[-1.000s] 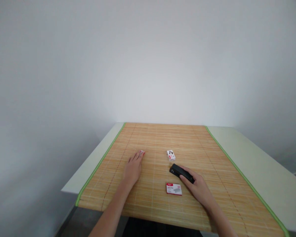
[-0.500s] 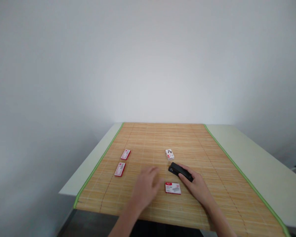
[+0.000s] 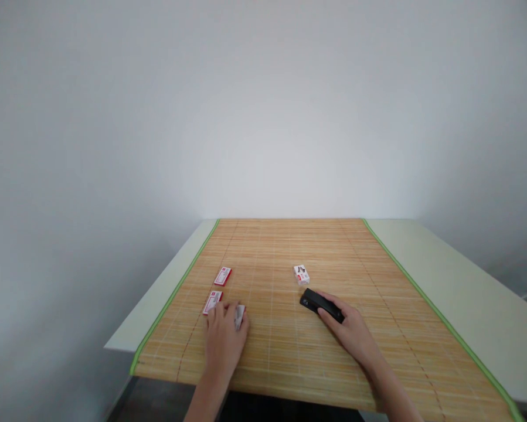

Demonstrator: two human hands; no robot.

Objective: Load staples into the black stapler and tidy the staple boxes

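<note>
My right hand [image 3: 353, 334] rests on the bamboo mat [image 3: 377, 293] with its fingers closed on the near end of a black stapler [image 3: 320, 303]. My left hand [image 3: 223, 340] lies at the mat's left, fingers closed over a small red and white staple box [image 3: 240, 315]. Two more red and white staple boxes lie just beyond it, one [image 3: 212, 302] touching my fingertips and one [image 3: 223, 275] farther back. A small white box [image 3: 302, 274] stands behind the stapler.
The mat has green edging and covers a pale table [image 3: 456, 293] that meets a white wall. The table's left edge [image 3: 157, 299] drops off close to the staple boxes.
My left hand came from the far left to the middle, took the staple box lying in front of the stapler, and carried it left beside the other two boxes. The right hand stayed put.
</note>
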